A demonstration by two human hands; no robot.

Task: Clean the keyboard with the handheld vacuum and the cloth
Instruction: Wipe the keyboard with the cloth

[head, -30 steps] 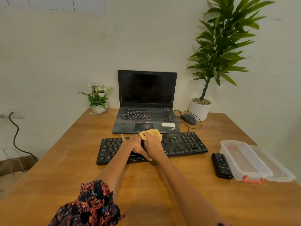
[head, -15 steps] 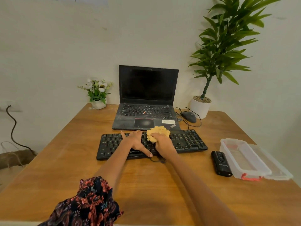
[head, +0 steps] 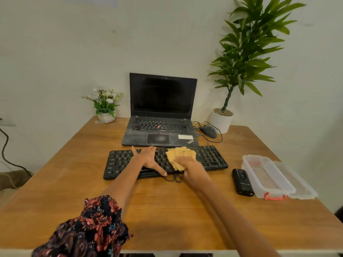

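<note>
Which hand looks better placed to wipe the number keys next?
Right. The right hand already grips the cloth beside that end of the keyboard; the left hand steadies the middle.

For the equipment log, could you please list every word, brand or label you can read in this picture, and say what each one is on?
"ThinkPad": on the laptop, at the palm rest's right corner.
White sticker on the laptop's palm rest: too small to read.
Brand print on the keyboard, front edge by the left hand: too blurred to read.
Pale print on the handheld vacuum: unreadable.
Key legends: too small to read.
</note>
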